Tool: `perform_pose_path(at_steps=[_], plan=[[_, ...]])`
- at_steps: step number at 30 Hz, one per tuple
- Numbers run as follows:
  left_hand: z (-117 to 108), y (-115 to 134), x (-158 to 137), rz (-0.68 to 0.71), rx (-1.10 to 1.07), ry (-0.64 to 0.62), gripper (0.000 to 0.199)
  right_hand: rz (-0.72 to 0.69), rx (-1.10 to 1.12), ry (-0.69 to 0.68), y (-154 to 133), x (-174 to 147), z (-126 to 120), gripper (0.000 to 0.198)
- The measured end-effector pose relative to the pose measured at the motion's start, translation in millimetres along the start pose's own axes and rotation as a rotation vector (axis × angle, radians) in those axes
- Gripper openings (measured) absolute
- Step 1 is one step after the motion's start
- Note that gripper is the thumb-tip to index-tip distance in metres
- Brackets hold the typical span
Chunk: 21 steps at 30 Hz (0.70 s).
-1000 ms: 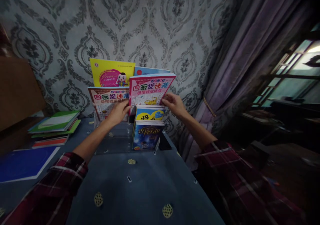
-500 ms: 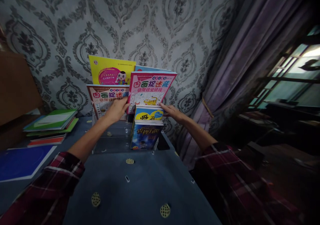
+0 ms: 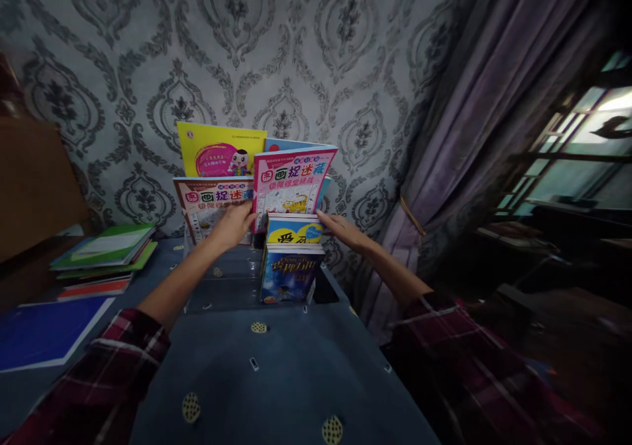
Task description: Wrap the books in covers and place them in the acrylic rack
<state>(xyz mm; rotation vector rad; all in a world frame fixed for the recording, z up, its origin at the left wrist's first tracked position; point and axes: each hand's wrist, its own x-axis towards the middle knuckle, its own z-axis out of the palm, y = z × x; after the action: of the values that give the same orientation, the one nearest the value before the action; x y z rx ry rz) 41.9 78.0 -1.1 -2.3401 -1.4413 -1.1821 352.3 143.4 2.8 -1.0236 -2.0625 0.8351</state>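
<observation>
A: Which way is the pink book [image 3: 292,183] facing?

B: Its front cover faces my camera, upright, top edge toward twelve and title reading left to right. The part I see runs along twelve to six, with the top edge rising slightly toward two. Its lower end is hidden, so I can't follow the full long axis.

A: And my hands?

B: My left hand [image 3: 234,224], at the book's eight, is closed on the left edge, thumb at the front. My right hand [image 3: 347,231], at four, has its fingers stretched to the lower right edge; whether they pinch it, I can't tell.

A: Materials?

B: Thin rectangular printed paper covers. My worktop [image 3: 257,392] has smooth blue covering with yellow spotted ovals, and the wallpaper [image 3: 237,70] behind is grey damask. At three hangs one mauve curtain [image 3: 444,188], folded and tied.

A: Count the rest for me.

B: Three more large covers: one brown book [image 3: 210,203] at nine, one yellow book [image 3: 222,147] at ten, one light blue book [image 3: 292,146] behind. At six, two smaller covers show: a yellow-and-blue book [image 3: 295,231] and a navy book [image 3: 291,275] in front.
</observation>
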Motion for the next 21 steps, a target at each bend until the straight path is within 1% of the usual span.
perform_pose_path(at_steps=[3, 5, 8, 11, 13, 15, 21], plan=[[2, 0, -5, -0.001, -0.021, 0.022, 0.011, 0.006, -0.010, -0.013, -2, -2, 1, 0.075], [2, 3, -8, 0.000, -0.034, 0.053, 0.010, -0.011, -0.026, -0.005, -5, -3, 0, 0.072], [-3, 8, -9, 0.020, -0.028, 0.068, 0.010, -0.123, -0.057, 0.045, -12, -2, -2, 0.060], [-14, 13, -7, 0.032, 0.046, 0.041, 0.011, -0.274, -0.015, 0.103, -24, 2, -3, 0.050], [-23, 13, -7, 0.027, 0.098, 0.035, 0.011, -0.332, 0.013, 0.136, -34, 5, -2, 0.048], [-33, 10, -9, 0.017, 0.127, 0.057, 0.010, -0.376, 0.000, 0.163, -44, 7, 2, 0.045], [-60, -4, -23, -0.023, 0.161, 0.114, 0.013, -0.519, -0.238, 0.311, -71, 10, 20, 0.024]])
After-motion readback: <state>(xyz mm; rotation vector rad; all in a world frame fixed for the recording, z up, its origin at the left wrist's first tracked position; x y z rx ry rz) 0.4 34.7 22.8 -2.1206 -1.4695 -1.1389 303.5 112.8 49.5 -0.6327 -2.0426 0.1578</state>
